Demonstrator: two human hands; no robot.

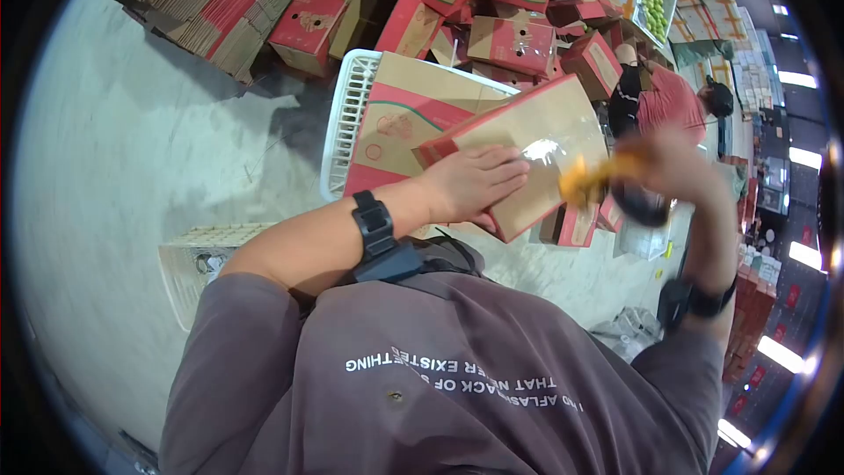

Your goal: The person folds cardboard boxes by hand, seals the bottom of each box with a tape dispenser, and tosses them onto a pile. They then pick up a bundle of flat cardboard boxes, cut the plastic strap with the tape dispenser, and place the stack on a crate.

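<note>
A flat brown cardboard box with red edges (545, 132) is tilted in front of me. My left hand (475, 180) lies palm-down on its near end, fingers spread across the board, with a black watch on the wrist. My right hand (677, 167) is blurred at the box's right edge and grips an orange tape dispenser (585, 178) that touches the box. A shiny strip of clear tape (549, 151) runs across the board near the dispenser.
A white plastic crate (347, 105) holding another red-printed carton stands behind the box. Many red and brown cartons (492, 0) are piled beyond, with flattened ones at the top left. A person in a red shirt (668, 97) crouches at the right. A tray of green fruit (655, 4) sits farther back.
</note>
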